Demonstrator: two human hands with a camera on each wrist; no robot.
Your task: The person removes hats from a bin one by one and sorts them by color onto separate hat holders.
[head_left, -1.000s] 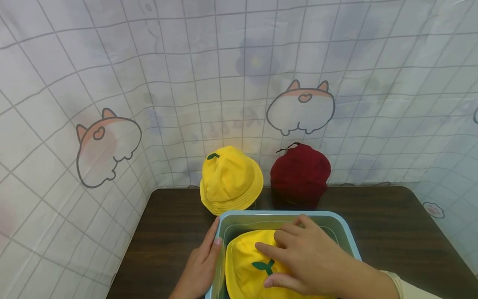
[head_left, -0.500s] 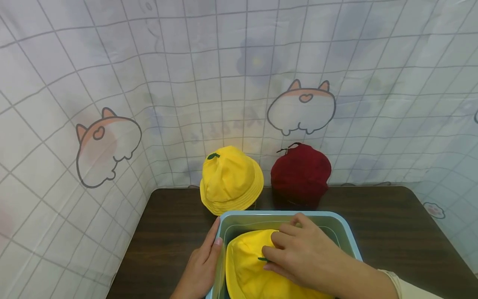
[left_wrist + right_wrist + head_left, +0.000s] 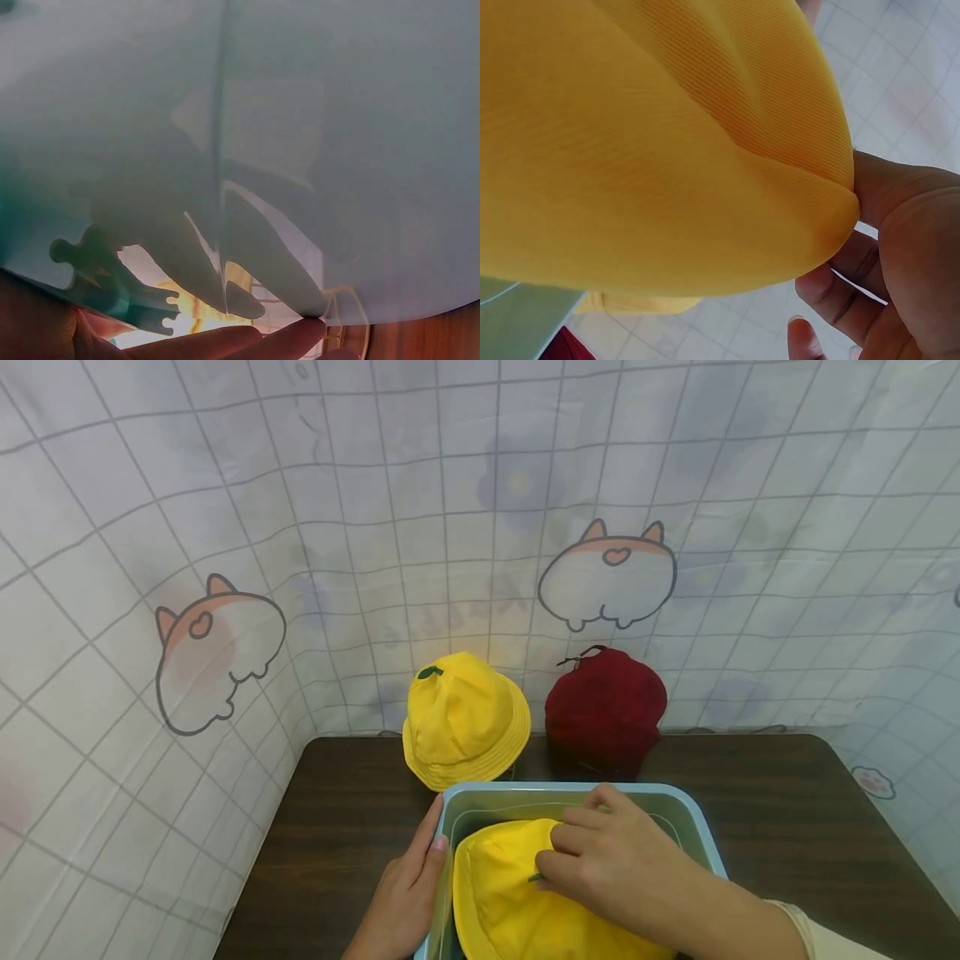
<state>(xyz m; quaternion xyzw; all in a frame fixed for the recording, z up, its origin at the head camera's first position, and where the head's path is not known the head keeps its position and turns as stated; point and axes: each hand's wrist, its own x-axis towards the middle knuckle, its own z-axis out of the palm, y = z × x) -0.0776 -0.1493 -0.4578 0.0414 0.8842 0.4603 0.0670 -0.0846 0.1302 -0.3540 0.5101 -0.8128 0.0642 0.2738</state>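
Observation:
A yellow bucket hat (image 3: pixel 495 877) with a green sprout patch lies in a light blue plastic tub (image 3: pixel 570 787). My right hand (image 3: pixel 615 860) pinches the hat's crown between thumb and fingers, partly covering the patch. Up close in the right wrist view, the yellow hat (image 3: pixel 667 165) fills much of the picture, with the fingers at its edge. My left hand (image 3: pixel 401 893) rests along the tub's left outer wall, fingers straight and thumb at the rim. In the left wrist view the tub wall (image 3: pixel 375 150) hides most of the scene.
Behind the tub, a second yellow bucket hat (image 3: pixel 465 718) and a dark red hat (image 3: pixel 606 710) stand on the dark wooden table (image 3: pixel 795 827). A white gridded curtain (image 3: pixel 480 568) with cartoon animals surrounds the table's back and sides.
My right thumb and fingers have closed together, gathering the hat's crown at the sprout patch. The left hand and the tub stay in place.

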